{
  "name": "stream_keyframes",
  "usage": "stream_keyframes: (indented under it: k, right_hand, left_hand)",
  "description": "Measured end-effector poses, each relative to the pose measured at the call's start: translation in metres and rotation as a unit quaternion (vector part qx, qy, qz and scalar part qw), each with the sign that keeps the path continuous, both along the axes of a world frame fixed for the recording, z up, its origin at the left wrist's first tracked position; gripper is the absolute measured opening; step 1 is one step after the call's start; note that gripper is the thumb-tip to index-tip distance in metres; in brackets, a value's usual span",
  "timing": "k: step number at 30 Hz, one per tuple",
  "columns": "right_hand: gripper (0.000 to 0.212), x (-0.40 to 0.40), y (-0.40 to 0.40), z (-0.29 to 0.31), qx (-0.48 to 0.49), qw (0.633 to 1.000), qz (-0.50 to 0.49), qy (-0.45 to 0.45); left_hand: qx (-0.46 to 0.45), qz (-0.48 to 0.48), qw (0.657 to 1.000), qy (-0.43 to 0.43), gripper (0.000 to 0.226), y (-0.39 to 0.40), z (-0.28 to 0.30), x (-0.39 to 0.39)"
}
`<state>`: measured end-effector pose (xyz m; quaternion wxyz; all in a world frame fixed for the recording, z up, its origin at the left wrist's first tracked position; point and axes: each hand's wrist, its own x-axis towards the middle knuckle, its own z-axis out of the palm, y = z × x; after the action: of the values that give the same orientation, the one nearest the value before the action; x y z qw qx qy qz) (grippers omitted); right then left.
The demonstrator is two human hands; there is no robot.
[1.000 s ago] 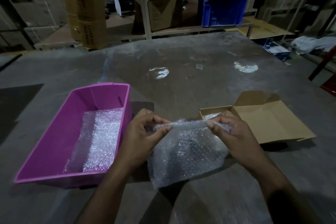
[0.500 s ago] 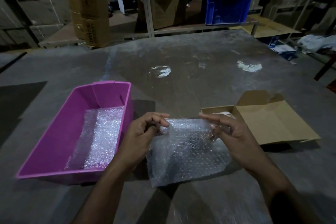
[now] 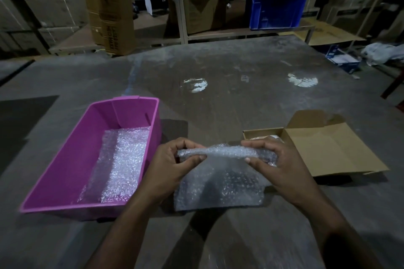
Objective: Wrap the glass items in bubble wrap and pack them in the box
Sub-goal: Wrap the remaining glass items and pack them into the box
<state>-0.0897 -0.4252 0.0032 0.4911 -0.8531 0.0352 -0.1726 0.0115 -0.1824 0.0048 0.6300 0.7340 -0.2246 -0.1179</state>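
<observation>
The grey worktop (image 3: 229, 98) is dusty, with shelves and boxes behind it. Bare room lies past the pink bin (image 3: 65, 159) and the open cardboard box (image 3: 328, 150). Between them, the left hand (image 3: 168, 168) and right hand (image 3: 282, 164) both pinch the rolled bubble wrap (image 3: 220, 177).

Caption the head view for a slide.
Both hands, left and right, roll bubble wrap between pink bin and cardboard box.

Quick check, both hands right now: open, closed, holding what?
Left hand: pinches the rolled top edge of the bubble wrap sheet.
Right hand: grips the other end of that roll.
</observation>
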Motion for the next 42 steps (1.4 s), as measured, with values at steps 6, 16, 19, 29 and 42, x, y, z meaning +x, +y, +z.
stream_keyframes:
  k: [6, 16, 19, 29, 42]
  right_hand:
    - [0.014, 0.004, -0.006, -0.004, 0.001, 1.000, -0.031, 0.003]
    - [0.022, 0.006, 0.002, -0.003, 0.079, 0.997, 0.024, -0.001]
    - [0.020, 0.004, 0.000, 0.000, 0.103, 0.994, 0.039, 0.024]
    - [0.017, 0.010, -0.001, -0.006, -0.028, 1.000, 0.005, 0.009]
    - [0.039, 0.008, -0.005, -0.008, 0.001, 1.000, 0.025, -0.010]
  left_hand:
    - [0.009, -0.012, 1.000, -0.005, 0.009, 0.005, 0.002, 0.001]
    - [-0.011, -0.004, 1.000, 0.016, 0.041, 0.000, 0.007, -0.002]
    - [-0.021, 0.005, 0.999, 0.037, 0.037, 0.001, 0.007, -0.002]
    - [0.040, 0.024, 0.997, -0.069, 0.014, 0.001, -0.001, 0.005]
    - [-0.083, 0.020, 0.996, 0.040, 0.021, 0.002, -0.005, 0.007]
